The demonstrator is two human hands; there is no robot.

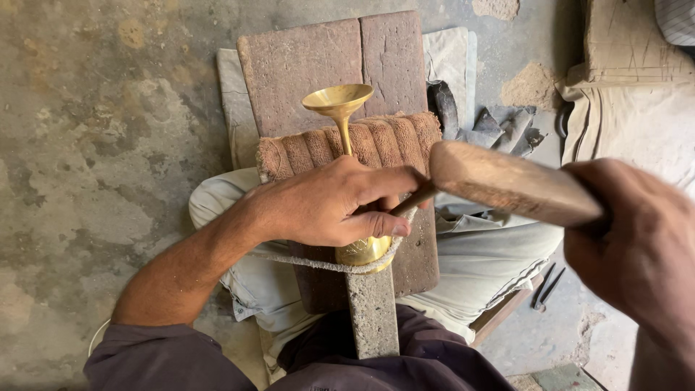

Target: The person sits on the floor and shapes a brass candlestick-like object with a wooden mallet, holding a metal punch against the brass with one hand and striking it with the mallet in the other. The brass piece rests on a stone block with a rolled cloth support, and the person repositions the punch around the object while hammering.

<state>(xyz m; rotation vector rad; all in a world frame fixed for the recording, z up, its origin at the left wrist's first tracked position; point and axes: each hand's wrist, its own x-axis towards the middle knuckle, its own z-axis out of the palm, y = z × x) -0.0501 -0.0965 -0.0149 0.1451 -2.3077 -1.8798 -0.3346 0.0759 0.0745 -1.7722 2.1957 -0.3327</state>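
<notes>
A brass goblet-shaped piece (339, 101) lies along a stone bar (372, 311), its flared cup pointing away from me and its rounded base (362, 251) under my left hand. My left hand (329, 203) presses down on the stem and pinches a thin tool (411, 200) against the brass. A cord (318, 262) loops around the base. My right hand (637, 246) grips a wooden mallet (510, 182), raised just right of the left hand. A folded brown towel (394, 141) cushions the stem.
Two reddish bricks (326, 61) sit on pale cloth over my lap. Dark metal scraps (499, 127) lie at the right of the bricks. Pliers (544, 288) rest on the floor at lower right. A cloth-covered block (630, 65) stands at top right. The concrete floor (94, 145) spreads left.
</notes>
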